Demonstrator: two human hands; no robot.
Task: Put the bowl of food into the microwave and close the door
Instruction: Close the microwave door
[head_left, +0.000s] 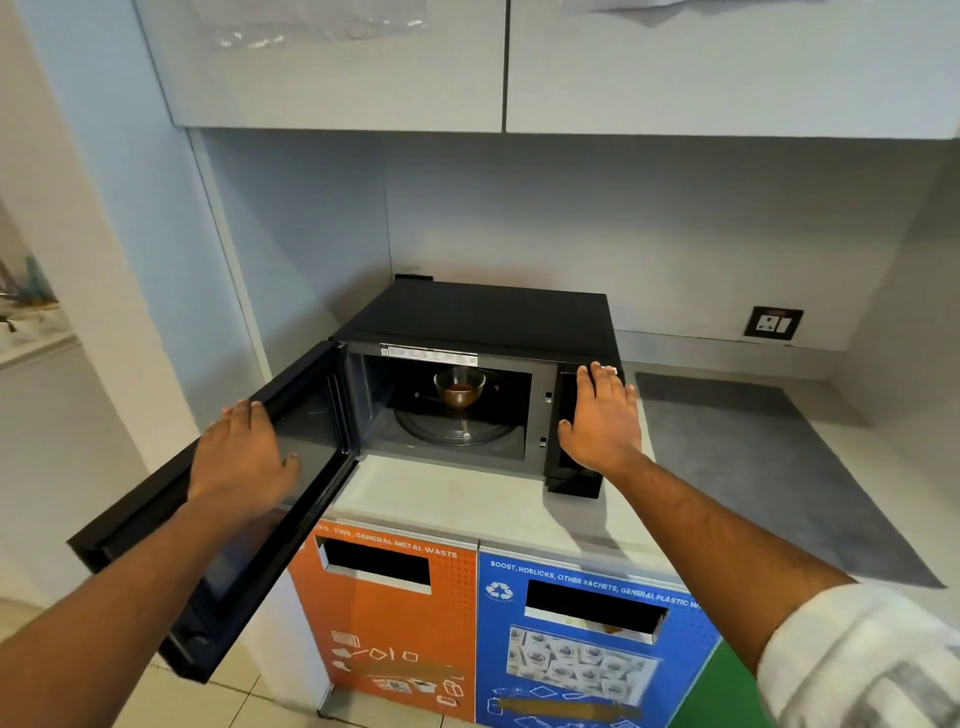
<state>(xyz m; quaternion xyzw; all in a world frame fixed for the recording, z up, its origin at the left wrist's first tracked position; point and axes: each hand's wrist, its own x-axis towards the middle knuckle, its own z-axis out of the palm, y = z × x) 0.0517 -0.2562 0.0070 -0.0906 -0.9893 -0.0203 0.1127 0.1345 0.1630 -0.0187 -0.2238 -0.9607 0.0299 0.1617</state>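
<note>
A black microwave (488, 317) stands on the white counter with its door (156, 545) swung wide open to the left. Inside, a clear glass bowl (459, 387) with brown food rests on the glass turntable (452, 428). My left hand (241, 457) lies flat on the inner face of the open door, fingers spread. My right hand (602, 415) rests flat against the microwave's control panel at its right front, fingers extended. Neither hand holds anything.
The counter (467, 499) continues to the right with a grey mat (753, 467). Below it are an orange waste bin front (384, 623) and a blue one (587, 649). Wall cabinets (467, 62) hang overhead. A wall socket (773, 323) sits at the back right.
</note>
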